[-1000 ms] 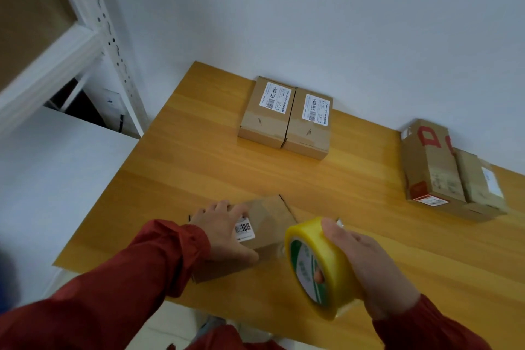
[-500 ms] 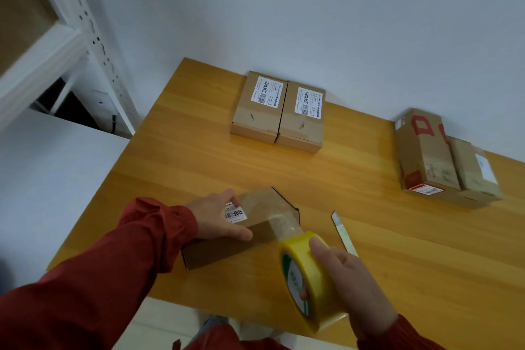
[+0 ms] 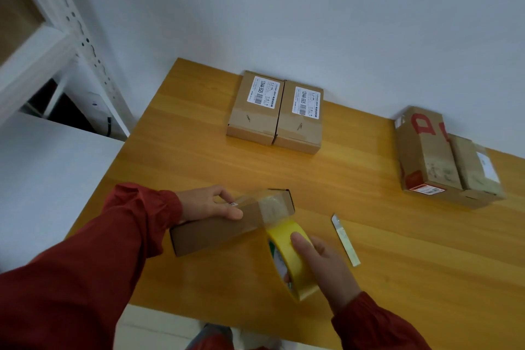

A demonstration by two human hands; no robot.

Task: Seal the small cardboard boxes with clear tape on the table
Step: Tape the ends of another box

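Note:
A small brown cardboard box (image 3: 216, 231) lies near the front edge of the wooden table (image 3: 312, 176). My left hand (image 3: 210, 203) presses down on its top, covering most of a barcode label. My right hand (image 3: 324, 267) grips a yellow roll of clear tape (image 3: 289, 256) just right of the box. A strip of clear tape (image 3: 272, 207) runs from the roll over the box's right end.
Two labelled boxes (image 3: 274, 111) sit side by side at the back by the wall. Two more boxes (image 3: 443, 156), one with red print, lie at the right. A slim white cutter blade (image 3: 345, 239) rests right of the roll. White shelving (image 3: 65, 37) stands left.
My right hand pulled the roll down and to the right, drawing tape across the box's right end. The cutter, hidden behind the roll before, came into sight. My left hand stayed on the box.

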